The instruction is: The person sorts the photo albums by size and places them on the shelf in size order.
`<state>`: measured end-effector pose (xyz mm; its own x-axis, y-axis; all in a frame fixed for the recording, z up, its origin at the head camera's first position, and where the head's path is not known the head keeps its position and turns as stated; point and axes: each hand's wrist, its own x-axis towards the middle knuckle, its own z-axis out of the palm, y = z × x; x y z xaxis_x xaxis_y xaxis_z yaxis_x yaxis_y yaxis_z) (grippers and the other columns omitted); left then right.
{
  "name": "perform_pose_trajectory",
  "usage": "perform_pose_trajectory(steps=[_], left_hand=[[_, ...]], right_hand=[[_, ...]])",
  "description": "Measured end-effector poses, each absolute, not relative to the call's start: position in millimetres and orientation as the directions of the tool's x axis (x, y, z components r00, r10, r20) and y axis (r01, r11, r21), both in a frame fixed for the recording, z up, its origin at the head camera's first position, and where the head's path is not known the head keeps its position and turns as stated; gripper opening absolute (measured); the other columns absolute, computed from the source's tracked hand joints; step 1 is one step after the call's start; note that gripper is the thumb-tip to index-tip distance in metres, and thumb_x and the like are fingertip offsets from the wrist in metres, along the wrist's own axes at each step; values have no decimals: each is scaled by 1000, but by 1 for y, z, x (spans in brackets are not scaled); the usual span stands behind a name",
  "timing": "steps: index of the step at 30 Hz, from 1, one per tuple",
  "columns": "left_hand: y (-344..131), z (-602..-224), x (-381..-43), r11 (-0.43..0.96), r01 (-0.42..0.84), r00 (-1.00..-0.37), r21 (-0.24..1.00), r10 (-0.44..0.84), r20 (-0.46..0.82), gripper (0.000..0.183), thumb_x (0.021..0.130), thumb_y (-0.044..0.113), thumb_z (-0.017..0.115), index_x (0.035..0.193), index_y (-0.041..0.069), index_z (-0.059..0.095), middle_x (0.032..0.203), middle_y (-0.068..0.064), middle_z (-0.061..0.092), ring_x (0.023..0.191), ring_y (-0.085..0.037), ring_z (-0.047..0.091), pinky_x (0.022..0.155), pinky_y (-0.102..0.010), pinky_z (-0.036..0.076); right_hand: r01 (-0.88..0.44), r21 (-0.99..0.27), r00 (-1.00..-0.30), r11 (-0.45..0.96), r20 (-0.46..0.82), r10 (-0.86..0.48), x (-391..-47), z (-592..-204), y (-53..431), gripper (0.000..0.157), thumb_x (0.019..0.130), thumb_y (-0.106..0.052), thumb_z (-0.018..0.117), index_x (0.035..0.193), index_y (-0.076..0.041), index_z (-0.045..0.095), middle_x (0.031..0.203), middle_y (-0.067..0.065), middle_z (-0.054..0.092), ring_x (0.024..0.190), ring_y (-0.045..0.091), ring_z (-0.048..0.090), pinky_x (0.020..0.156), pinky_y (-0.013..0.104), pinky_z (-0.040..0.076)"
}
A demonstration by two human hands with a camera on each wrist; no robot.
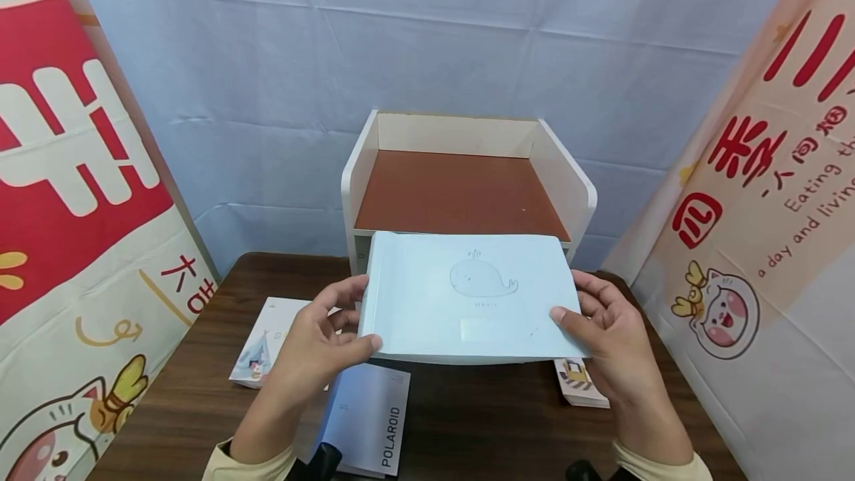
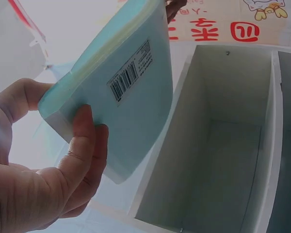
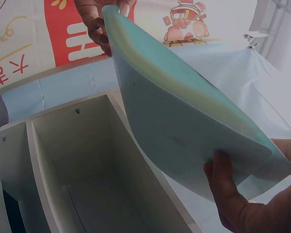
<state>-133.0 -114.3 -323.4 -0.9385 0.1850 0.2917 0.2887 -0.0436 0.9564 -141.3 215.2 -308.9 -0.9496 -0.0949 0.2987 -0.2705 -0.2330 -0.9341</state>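
A light blue notebook (image 1: pixel 414 295) with a line-drawn whale on its cover is held up in front of the white shelf unit (image 1: pixel 361 162). My left hand (image 1: pixel 319 344) grips its left end, thumb on the cover and fingers beneath. At the opposite end my right hand (image 1: pixel 611 332) grips it the same way. From below, the left wrist view shows the notebook's back (image 2: pixel 136 107) with a barcode label (image 2: pixel 129 73). In the right wrist view the notebook (image 3: pixel 169 121) bows along its length, its cream page edges showing.
A blue POLAROID booklet (image 1: pixel 367 414) lies on the dark wooden table (image 1: pixel 481 421), beside a white illustrated booklet (image 1: pixel 263 340). Another small booklet (image 1: pixel 580 383) lies at the right. Deep cubbies (image 2: pixel 218 141) form the shelf unit's lower part. Printed curtains hang on both sides.
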Motion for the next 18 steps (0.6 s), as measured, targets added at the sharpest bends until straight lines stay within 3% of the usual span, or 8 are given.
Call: perform_pose_trajectory(steps=[18], left_hand=[[-115,-315,-146,-86,323,-933,942,136,333,61,75,-10,68,131,1,47,115,-18,50,92,-32,57,72,-34,53]], right_hand=[[-309,-913,-947,-266,322,-6,-153,-295,209,45,86,13,55,124,1,34,104,9,63,81,18,66,65,29,54]])
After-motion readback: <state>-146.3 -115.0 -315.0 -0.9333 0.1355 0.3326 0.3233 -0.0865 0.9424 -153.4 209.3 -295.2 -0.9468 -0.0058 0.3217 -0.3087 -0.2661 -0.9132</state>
